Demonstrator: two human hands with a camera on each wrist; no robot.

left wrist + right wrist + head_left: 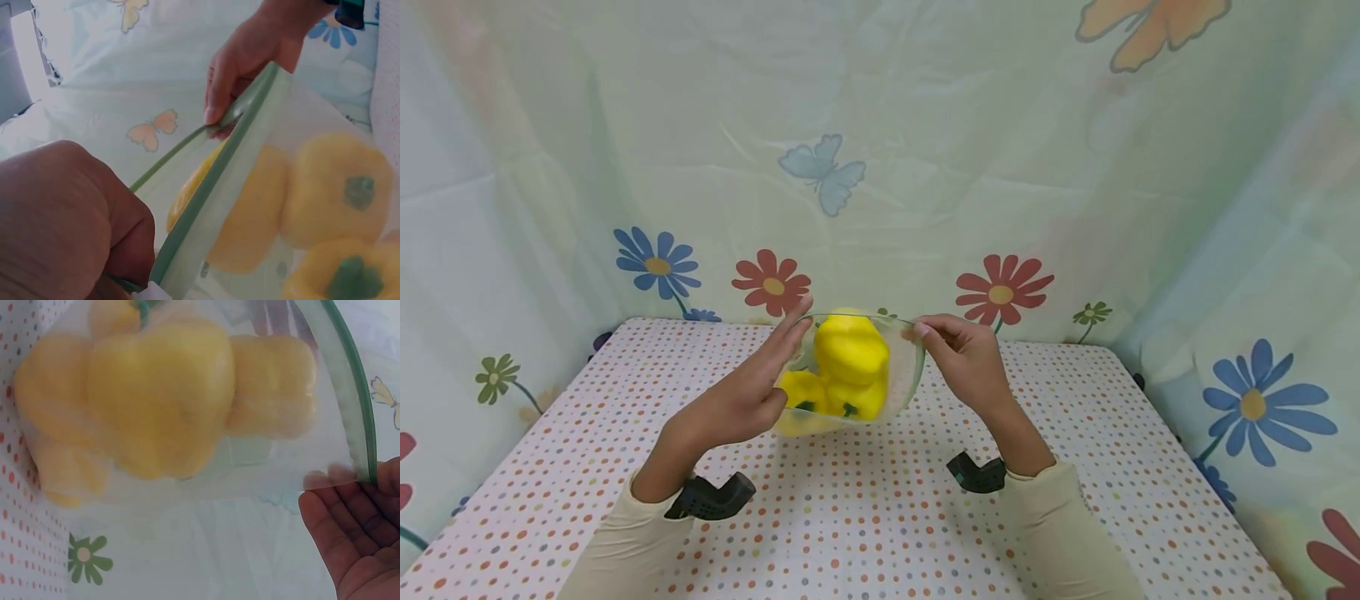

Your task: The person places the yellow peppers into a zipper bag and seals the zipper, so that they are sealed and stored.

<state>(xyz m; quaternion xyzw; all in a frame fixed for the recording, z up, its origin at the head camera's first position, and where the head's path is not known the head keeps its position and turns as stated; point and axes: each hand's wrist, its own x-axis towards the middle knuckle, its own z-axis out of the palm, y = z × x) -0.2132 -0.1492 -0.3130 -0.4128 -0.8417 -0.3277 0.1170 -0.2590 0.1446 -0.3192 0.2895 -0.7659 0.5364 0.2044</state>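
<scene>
A translucent zip bag [908,387] with a green-edged mouth is held up over the table, its opening spread apart. Several yellow bell peppers [852,354] with green stems are inside it, piled toward the bottom. My left hand [741,400] grips the left end of the mouth, thumb in front and fingers along the far side; its fingertips are partly hidden in the left wrist view. At the opposite end, my right hand [970,362] pinches the green rim [362,406] between thumb and fingers. Through the bag's wall in the right wrist view, the peppers [162,394] look hazy.
A white tablecloth [865,517] with coloured dots covers the table below the bag. Behind and at both sides hangs a pale curtain [910,167] printed with flowers and butterflies. Black wrist devices [711,497] sit at both cuffs.
</scene>
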